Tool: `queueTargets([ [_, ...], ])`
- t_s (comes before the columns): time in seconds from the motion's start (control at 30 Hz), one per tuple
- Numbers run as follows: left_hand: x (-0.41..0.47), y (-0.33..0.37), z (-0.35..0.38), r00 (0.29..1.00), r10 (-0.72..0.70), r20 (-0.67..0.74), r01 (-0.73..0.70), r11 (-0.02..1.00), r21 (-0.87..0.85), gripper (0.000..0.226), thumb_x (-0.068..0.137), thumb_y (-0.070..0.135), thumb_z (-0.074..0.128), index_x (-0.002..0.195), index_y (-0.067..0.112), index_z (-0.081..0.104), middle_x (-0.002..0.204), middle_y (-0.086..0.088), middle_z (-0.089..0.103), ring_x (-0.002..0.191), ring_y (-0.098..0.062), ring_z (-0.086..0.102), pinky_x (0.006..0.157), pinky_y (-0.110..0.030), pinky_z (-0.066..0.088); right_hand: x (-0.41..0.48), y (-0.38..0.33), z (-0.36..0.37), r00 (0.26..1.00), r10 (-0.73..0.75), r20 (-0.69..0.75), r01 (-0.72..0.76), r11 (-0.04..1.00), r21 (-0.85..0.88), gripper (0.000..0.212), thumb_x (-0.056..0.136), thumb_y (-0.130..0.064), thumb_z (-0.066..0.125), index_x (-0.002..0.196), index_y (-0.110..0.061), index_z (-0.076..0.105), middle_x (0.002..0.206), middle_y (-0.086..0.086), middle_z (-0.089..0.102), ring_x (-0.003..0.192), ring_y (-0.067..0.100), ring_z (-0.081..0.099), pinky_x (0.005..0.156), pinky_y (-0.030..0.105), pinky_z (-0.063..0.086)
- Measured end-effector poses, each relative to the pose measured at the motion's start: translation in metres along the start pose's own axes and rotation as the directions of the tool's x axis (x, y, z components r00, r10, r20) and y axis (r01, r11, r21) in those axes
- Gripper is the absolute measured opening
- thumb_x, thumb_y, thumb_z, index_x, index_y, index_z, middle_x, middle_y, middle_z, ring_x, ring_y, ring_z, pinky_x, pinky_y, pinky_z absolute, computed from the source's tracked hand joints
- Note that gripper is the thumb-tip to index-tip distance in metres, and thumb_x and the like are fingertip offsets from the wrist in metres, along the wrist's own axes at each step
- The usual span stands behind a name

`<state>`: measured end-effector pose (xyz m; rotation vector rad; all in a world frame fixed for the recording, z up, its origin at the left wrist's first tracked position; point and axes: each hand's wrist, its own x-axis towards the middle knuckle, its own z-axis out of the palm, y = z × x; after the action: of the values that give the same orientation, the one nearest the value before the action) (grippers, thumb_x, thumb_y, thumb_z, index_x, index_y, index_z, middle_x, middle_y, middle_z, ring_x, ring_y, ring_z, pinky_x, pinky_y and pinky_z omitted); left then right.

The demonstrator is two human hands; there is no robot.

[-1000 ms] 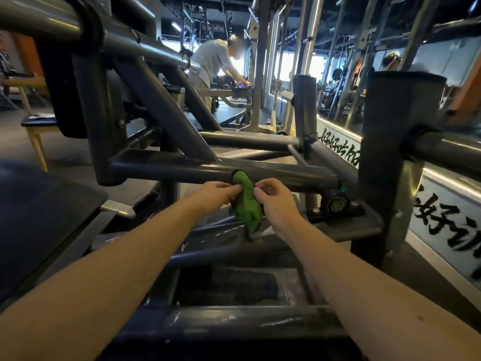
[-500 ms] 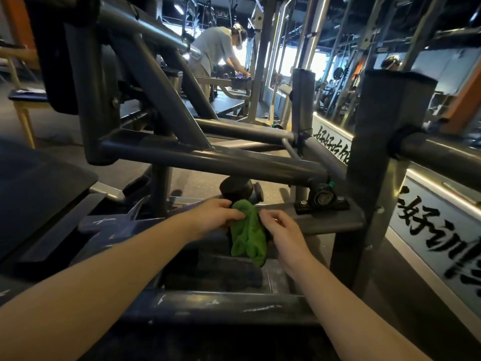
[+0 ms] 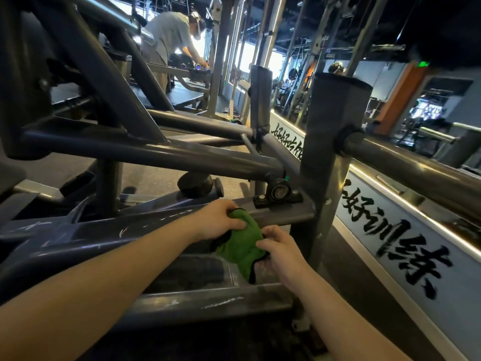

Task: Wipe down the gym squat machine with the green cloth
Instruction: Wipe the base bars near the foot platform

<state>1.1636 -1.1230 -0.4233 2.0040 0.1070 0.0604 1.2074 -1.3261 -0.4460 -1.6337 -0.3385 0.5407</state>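
Note:
The green cloth (image 3: pixel 240 243), edged in black, hangs bunched between both my hands in front of the low flat beam (image 3: pixel 281 217) of the grey squat machine. My left hand (image 3: pixel 217 221) grips its upper end with curled fingers. My right hand (image 3: pixel 277 247) pinches its lower right side. The cloth sits just below the beam's front edge, left of the square upright post (image 3: pixel 330 152). Above it runs the round grey crossbar (image 3: pixel 156 149), ending at a black bearing block (image 3: pixel 278 194).
A long steel bar (image 3: pixel 416 173) sticks out to the right from the post. A low wall panel with black brush lettering (image 3: pixel 390 238) runs along the right. A black rubber stopper (image 3: pixel 195 185) sits under the crossbar. Another person (image 3: pixel 169 40) bends over equipment at the back.
Both hands have carried the cloth down from the round crossbar to the low flat beam. The cloth is now spread wider between them, and my view has dropped closer.

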Motion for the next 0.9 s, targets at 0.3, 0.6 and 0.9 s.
queueTargets([
  [0.3,0.009,0.016,0.017,0.968,0.058,0.245,-0.134,0.942,0.309,0.022,0.085,0.04,0.077,0.101,0.032,0.063,0.102,0.004,0.068,0.094,-0.015,0.066,0.087,-0.039,0.057,-0.019,0.017,-0.02,0.997,-0.055,0.062,0.065,0.984,-0.165,0.023,0.09,-0.012,0.075,0.112,-0.008,0.073,0.104,0.007,0.078,0.1,0.02,0.074,0.085,0.03,0.06],
  [0.6,-0.017,-0.057,0.043,0.93,-0.1,0.355,0.274,0.831,-0.484,0.07,0.08,0.053,0.08,0.133,0.012,0.061,0.129,-0.01,0.069,0.122,-0.027,0.065,0.11,-0.045,0.048,-0.019,0.019,-0.021,1.0,-0.019,0.01,0.018,0.997,0.08,0.026,0.094,-0.008,0.068,0.118,0.0,0.066,0.113,0.02,0.073,0.108,0.036,0.07,0.099,0.052,0.054],
  [0.9,-0.032,-0.068,0.073,0.972,-0.129,0.194,0.228,0.708,-0.669,0.053,0.087,0.019,0.078,0.135,0.006,0.058,0.123,-0.008,0.073,0.118,-0.027,0.068,0.105,-0.042,0.05,-0.014,0.019,-0.022,0.984,-0.099,-0.149,0.109,0.992,0.06,0.054,0.083,0.003,0.077,0.127,-0.021,0.059,0.111,0.007,0.075,0.101,0.023,0.073,0.09,0.044,0.059],
])
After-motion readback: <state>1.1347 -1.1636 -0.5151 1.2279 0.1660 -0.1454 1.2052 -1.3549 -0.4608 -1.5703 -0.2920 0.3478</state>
